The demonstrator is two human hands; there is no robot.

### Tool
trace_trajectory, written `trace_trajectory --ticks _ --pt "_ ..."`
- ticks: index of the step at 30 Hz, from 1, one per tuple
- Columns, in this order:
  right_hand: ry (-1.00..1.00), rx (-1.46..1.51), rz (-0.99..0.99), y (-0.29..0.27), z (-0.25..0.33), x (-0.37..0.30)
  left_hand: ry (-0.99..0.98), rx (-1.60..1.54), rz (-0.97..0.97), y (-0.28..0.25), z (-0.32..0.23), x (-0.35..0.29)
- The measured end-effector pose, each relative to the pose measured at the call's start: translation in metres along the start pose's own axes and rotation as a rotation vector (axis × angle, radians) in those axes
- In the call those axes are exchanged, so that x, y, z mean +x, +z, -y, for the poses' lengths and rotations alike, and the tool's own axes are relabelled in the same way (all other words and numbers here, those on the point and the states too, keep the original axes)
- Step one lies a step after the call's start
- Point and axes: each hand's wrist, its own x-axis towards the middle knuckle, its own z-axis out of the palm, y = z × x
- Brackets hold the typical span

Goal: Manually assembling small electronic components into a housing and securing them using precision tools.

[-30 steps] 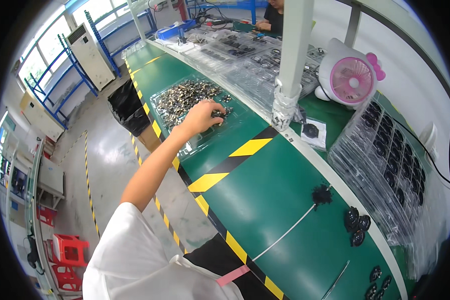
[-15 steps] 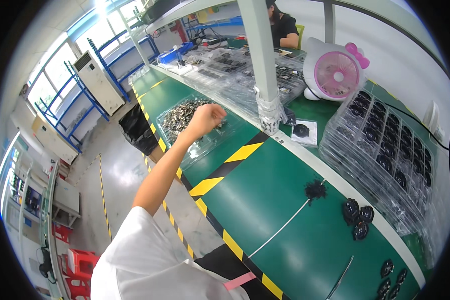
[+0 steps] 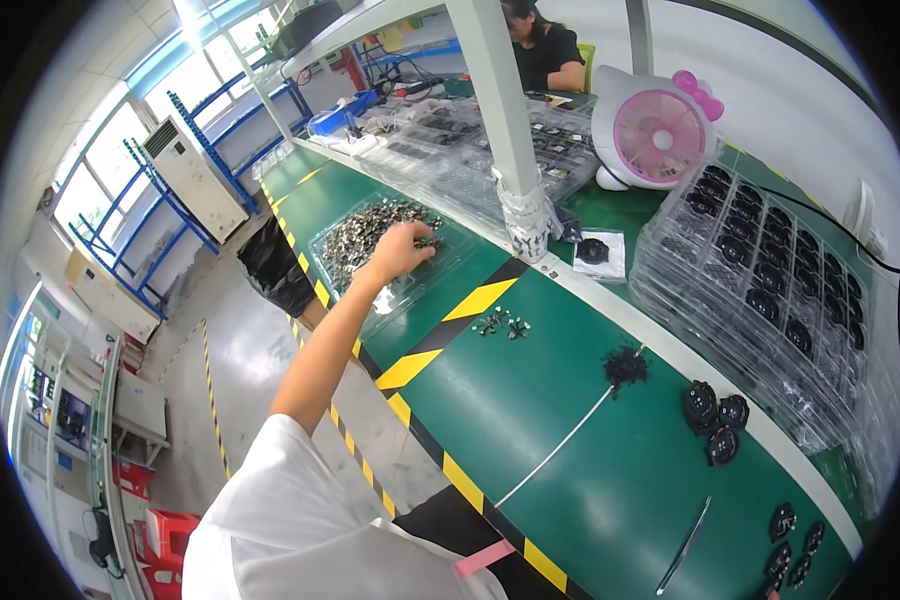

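Note:
My left hand reaches over a clear plastic tray heaped with small metallic and dark parts. Its fingers are loosely bent and apart, and nothing shows in them. On the green table to its right lies a loose scatter of the same sort of small parts. At the bottom right edge, a sliver of what seems to be my right hand shows beside several black round housings; its fingers are hidden. Tweezers lie to the left of these housings.
A thin white stick runs to a pile of tiny black pieces. Three black housings sit nearby. Stacked clear trays hold more housings. A shelf post, a pink-and-white fan and a seated person are beyond.
Small parts now lie on the table right of the tray, where none showed before. My left hand has loosened from a more closed shape and sits slightly lower and left. The view has shifted slightly.

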Motion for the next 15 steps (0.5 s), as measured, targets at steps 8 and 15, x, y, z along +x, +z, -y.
trace_trajectory --ticks 8,15 --pt "0.034 -0.062 -0.042 -0.002 0.004 -0.003 -0.014 0.189 0.108 -0.002 -0.011 0.014" --pt "0.058 -0.050 -0.034 -0.002 0.005 -0.001 0.046 -0.230 0.084 -0.028 -0.068 0.003"
